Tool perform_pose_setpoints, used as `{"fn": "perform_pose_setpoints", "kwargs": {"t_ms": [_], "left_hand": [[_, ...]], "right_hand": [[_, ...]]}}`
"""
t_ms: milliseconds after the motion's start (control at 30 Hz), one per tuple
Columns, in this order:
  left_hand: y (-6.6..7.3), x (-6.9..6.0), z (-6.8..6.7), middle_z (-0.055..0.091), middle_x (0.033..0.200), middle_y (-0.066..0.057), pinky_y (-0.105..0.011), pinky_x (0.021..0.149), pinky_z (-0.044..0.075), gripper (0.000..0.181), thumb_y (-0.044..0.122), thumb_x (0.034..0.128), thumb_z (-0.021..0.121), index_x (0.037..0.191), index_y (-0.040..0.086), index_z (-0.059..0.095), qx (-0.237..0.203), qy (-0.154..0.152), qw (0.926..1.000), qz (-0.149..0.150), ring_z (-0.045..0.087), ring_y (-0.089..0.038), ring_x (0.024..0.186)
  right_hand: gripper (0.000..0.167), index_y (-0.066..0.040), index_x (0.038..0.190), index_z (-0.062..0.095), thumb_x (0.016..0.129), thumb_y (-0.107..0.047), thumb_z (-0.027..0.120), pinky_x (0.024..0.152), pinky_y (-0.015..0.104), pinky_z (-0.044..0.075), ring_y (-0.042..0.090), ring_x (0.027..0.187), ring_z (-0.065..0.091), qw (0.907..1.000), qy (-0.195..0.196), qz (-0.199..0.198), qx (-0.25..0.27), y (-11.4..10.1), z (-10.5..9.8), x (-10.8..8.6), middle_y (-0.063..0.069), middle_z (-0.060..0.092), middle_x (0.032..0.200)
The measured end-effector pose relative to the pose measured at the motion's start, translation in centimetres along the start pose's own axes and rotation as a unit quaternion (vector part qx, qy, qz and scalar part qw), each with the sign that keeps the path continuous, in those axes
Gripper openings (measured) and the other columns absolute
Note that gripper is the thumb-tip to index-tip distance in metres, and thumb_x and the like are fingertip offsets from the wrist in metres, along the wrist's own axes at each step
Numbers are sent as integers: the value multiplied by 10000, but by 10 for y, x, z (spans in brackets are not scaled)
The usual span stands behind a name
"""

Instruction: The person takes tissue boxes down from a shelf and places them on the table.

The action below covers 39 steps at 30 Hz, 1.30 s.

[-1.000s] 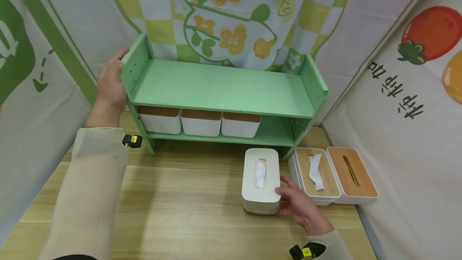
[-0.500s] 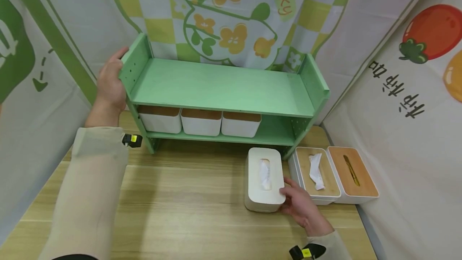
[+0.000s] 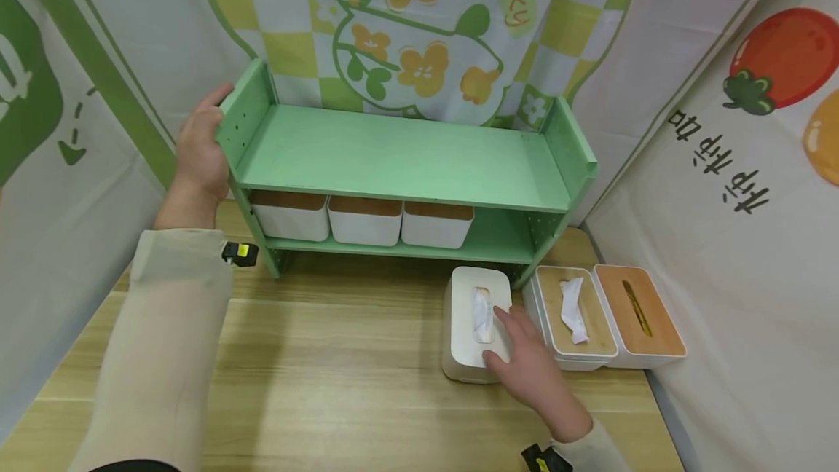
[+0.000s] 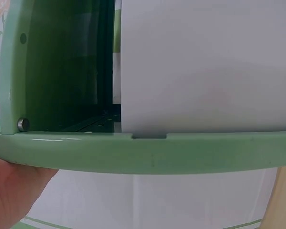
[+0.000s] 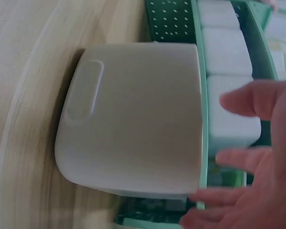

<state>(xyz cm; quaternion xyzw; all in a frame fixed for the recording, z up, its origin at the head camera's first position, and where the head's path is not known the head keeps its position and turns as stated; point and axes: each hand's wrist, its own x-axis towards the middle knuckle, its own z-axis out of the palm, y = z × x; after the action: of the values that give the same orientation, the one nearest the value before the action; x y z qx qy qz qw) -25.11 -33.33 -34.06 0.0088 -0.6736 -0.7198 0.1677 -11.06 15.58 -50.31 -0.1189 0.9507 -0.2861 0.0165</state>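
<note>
My left hand [image 3: 202, 155] grips the left side panel of the green two-tier shelf [image 3: 400, 155]; in the left wrist view only part of the palm [image 4: 14, 191] shows, against the panel's outer face. A white tissue box [image 3: 464, 319], with a tissue in its slot, stands on the table before the shelf's right end. Over its right front part hovers my right hand [image 3: 534, 366], fingers spread and loosely bent, holding nothing. In the right wrist view the fingers are apart, beside the box's top edge; whether a fingertip touches it I cannot tell.
Three white boxes with wooden tops [image 3: 365, 224] stand in a row on the lower tier. Right of the shelf are two more wooden-topped boxes, one with a tissue [image 3: 574, 312] sticking out, one with a dark slot [image 3: 637, 309]. Printed curtains [image 3: 714, 253] enclose the wooden table [image 3: 341, 384].
The white tissue box first shifted slightly right with my right hand at its side. My right hand has since let go and risen left over its lid. The left hand stays put.
</note>
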Motion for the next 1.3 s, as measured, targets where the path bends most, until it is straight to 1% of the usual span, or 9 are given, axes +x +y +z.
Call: {"fn": "perform_pose_setpoints", "kwargs": {"t_ms": [133,200,300,400,533,700,933,1167,1300], "left_hand": [[0,1,-1,328,1498,-52,-337,884,362,529,262,1034,238,1530,305,415,125,12,9999,-16,434,-162,1033],[1,2,-1,341,1483,-61,-321,857,392,528,257,1034,242,1531,301,416,114,1,9999,-30,446,-167,1020],[2,2,-1,352,1472,-62,-300,827,416,529,247,1031,246,1526,304,423,90,-1,9999,-61,456,-168,1006],[2,2,-1,354,1473,-57,-293,817,420,529,240,1029,251,1521,305,433,67,25,9999,-74,457,-166,996],[2,2,0,361,1462,-54,-288,809,425,525,235,1026,263,1515,299,445,32,54,9999,-80,459,-165,991],[3,2,0,367,1454,-47,-290,804,436,522,233,1025,271,1511,300,451,-98,48,9998,-144,460,-166,1001],[3,2,0,400,1398,-57,-279,746,462,516,243,1028,277,1508,304,456,-80,84,9998,-176,476,-176,968],[3,1,0,391,1415,-57,-291,765,462,515,250,1033,267,1510,307,450,-107,32,9997,-210,474,-180,993],[4,1,1,388,1422,-58,-284,765,460,514,243,1032,269,1504,312,459,-177,33,9996,-225,475,-177,987]], "right_hand": [[673,-125,1460,519,865,-322,763,1046,604,327,491,1378,303,9948,-184,-671,-745,-9,6,-3,311,361,1492],[642,-158,1437,557,861,-336,778,1042,600,335,497,1369,315,9912,-297,-859,-965,-14,9,-4,342,357,1479],[566,-185,1386,615,864,-326,783,1047,601,326,516,1360,315,9878,-395,-962,-1162,-19,12,-5,384,342,1461],[494,-182,1335,658,870,-295,783,1054,606,313,533,1356,308,9868,-423,-945,-1242,-21,11,-6,412,325,1451],[462,-167,1315,673,877,-270,779,1061,615,293,553,1349,299,9874,-490,-879,-1224,-22,8,-6,430,310,1446],[457,-157,1316,671,879,-239,776,1065,610,289,550,1351,298,9867,-577,-829,-1271,-20,4,-7,432,311,1444],[456,-145,1312,672,873,-200,779,1053,605,313,527,1361,302,9865,-658,-766,-1287,-16,-3,-8,415,325,1449],[459,-148,1314,669,872,-202,778,1046,623,309,541,1359,291,9882,-660,-587,-1250,-9,-8,-9,420,315,1450],[464,-148,1316,667,869,-199,779,1040,631,313,541,1357,296,9876,-658,-532,-1320,-5,-11,-10,415,322,1451]]}}
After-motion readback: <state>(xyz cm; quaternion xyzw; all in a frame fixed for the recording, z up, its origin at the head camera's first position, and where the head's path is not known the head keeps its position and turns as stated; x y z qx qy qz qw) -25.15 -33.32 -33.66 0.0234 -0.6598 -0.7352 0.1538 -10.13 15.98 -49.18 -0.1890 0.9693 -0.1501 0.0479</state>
